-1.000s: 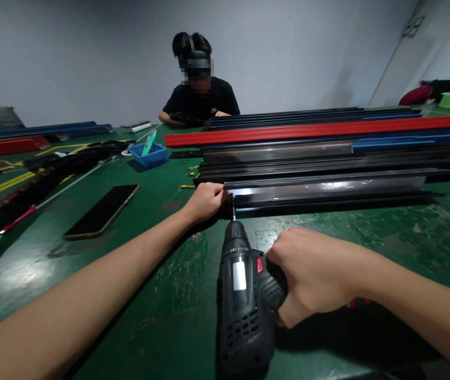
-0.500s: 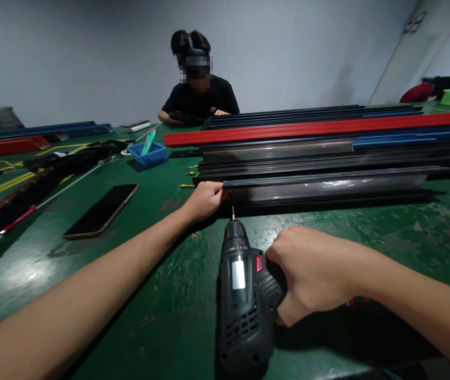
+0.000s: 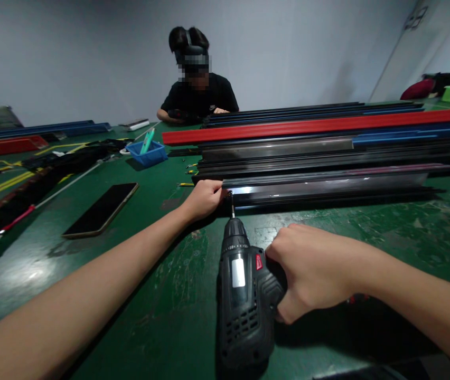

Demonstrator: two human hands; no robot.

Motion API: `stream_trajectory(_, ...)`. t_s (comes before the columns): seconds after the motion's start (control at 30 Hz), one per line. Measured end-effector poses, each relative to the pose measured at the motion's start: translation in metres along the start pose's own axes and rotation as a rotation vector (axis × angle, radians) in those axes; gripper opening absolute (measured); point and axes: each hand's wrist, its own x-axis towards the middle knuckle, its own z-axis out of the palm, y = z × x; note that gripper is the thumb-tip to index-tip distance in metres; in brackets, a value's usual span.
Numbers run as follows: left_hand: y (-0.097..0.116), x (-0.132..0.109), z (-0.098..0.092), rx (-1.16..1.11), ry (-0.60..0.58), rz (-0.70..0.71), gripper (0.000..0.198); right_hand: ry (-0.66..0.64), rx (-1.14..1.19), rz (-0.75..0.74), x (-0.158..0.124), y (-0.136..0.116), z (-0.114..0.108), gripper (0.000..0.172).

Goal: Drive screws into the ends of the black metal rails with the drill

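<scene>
My right hand is wrapped round the handle of a black cordless drill, which lies on its side low over the table. The drill's bit points forward and meets the near end of a long dark metal profile. Light shines on the profile around the bit's tip. At that same end, my left hand grips the profile with its fingers closed. Whether a screw sits at the tip is too small to tell.
Behind the profile lie more long profiles, among them a red one. A phone and a blue basket with a teal tool are on the green table to the left. Across the table sits a person in black.
A bright light now falls on the profile's end by the bit, where it was dark before. Both hands and the drill have hardly moved.
</scene>
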Motion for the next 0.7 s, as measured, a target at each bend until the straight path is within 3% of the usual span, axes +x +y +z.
stream_trajectory(0.7, -0.0011, 0.0009, -0.0029, -0.028, -0.028, 0.004, 0.043, -0.023, 0.013, 0.023, -0.0012, -0.0012, -0.0008, 0.047)
